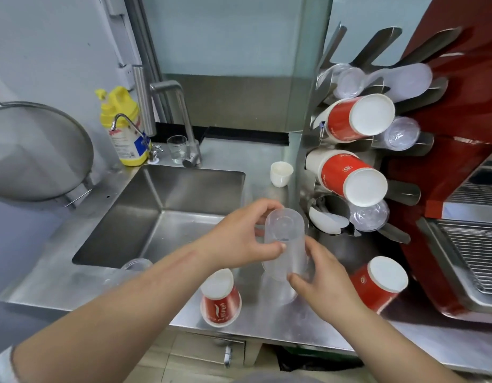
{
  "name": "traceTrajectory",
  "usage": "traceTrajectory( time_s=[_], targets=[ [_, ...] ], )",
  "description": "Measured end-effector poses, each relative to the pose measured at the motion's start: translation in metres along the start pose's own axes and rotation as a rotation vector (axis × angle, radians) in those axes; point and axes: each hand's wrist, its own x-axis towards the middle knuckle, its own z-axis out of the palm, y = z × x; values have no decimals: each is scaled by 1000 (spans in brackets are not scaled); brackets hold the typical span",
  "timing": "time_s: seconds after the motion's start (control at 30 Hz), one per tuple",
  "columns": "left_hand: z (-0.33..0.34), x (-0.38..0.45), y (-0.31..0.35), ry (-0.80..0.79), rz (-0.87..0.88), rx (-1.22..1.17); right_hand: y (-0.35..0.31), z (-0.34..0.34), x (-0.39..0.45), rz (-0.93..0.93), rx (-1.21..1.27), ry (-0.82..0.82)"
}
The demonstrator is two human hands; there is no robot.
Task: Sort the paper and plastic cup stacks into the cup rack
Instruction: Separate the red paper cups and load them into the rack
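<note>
Both hands, the left hand (240, 239) and right hand (326, 280), grip the clear plastic cup stack (285, 244) above the worktop's (145, 288) front edge, apparently mid-pickup, which next needs tilting toward a free slot of the cup rack (332, 208).

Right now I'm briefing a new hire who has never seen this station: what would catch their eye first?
Probably the two hands, left hand and right hand, both gripping a clear plastic cup stack over the steel counter. Next, the cup rack at right, its red paper cup stacks and clear cups jutting toward the camera. Two more red paper cups stand upside down on the counter's front edge.
</note>
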Motion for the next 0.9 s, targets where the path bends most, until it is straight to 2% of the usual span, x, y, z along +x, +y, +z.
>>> traceTrajectory(
  time_s=[0.47,0.7,0.9],
  targets=[
    [31,4,-32,-148,-102,63,19,17,-3,101,-47,-76],
    [31,5,-37,-221,-120,309,23,18,-2,133,-116,-110],
    [33,6,-41,-238,-161,367,20,21,1,146,-165,-130]
  ],
)
